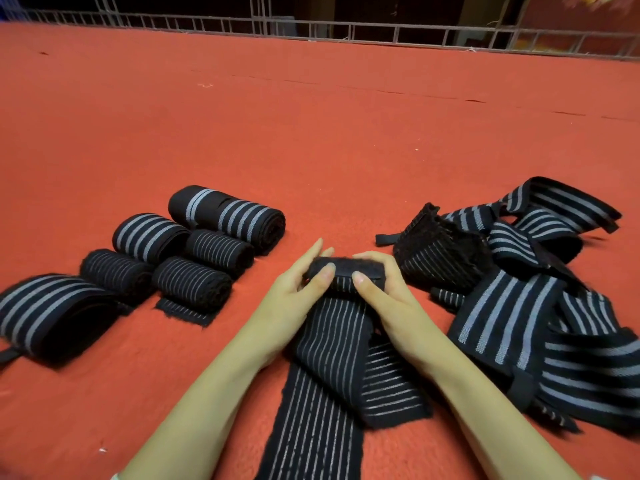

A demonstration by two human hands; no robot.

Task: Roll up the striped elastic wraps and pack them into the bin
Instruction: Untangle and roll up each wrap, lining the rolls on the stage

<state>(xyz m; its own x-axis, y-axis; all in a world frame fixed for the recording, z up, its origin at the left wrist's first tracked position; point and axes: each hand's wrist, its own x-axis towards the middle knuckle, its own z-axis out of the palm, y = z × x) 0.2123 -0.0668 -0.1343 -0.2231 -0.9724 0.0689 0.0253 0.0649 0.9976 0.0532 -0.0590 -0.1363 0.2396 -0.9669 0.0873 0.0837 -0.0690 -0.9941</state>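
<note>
At lower centre of the frame, a thin-striped wrap [332,341] is gripped at its rolled end between the left hand [294,289] and right hand [384,289]. The roll is pinned under both thumbs, with fingers curled behind it.

— Place type?
— Workshop or packing bench is suggested: a broad table [311,133] covered in red felt, fenced at the far edge by a wire railing [346,29].
— Other evidence?
— Identical striped wraps are batched: rolled wraps [218,251] left, loose pile [505,306] right.
</note>
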